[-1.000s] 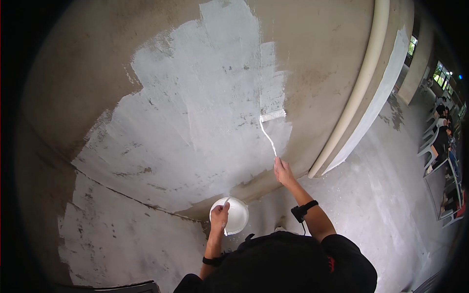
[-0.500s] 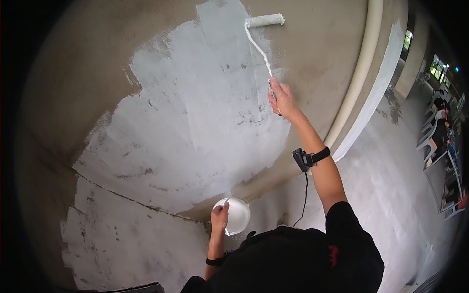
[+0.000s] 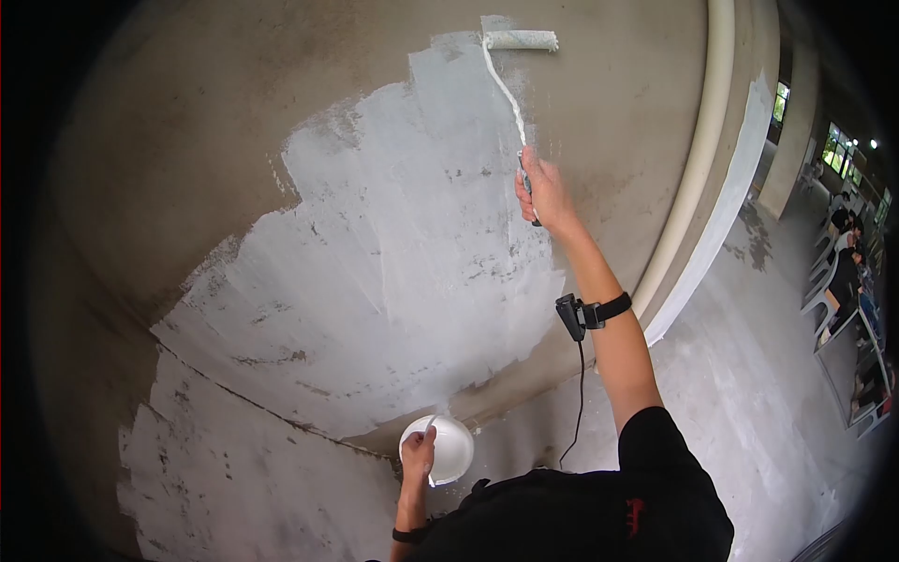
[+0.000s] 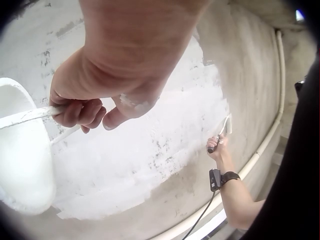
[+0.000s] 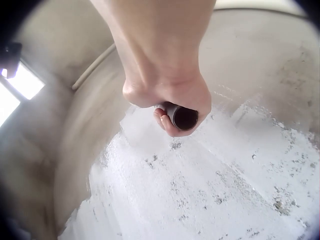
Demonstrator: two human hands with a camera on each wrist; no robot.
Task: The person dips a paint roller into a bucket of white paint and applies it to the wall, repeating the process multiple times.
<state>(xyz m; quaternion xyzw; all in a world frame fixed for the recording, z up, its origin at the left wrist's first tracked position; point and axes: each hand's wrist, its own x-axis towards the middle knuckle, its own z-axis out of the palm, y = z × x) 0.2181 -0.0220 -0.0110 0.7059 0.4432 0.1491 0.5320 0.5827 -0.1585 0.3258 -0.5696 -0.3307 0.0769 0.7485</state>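
Note:
My right hand (image 3: 546, 195) grips the dark handle (image 5: 186, 118) of a paint roller, with the arm stretched up the wall. The white roller sleeve (image 3: 524, 39) lies level against the wall at the top of the painted patch (image 3: 375, 225), overlapping bare grey-brown plaster on its right. Low in the head view, my left hand (image 3: 418, 453) holds a white bucket (image 3: 454, 454) by its carrying handle (image 4: 30, 117), fingers curled round it. White paint is smeared on this hand near the thumb in the left wrist view. The roller sleeve is out of the right wrist view.
A pale vertical pipe (image 3: 698, 159) runs along the wall's right edge. Unpainted plaster (image 3: 618, 112) lies between pipe and patch. A cable (image 3: 581, 403) hangs from the right wrist camera. Far right, several people sit near white chairs (image 3: 824, 290).
My right hand has pushed the roller upward along the wall, the arm straightening, and a little higher still since half a second ago. The left hand keeps holding the bucket. The head view has tilted up slightly.

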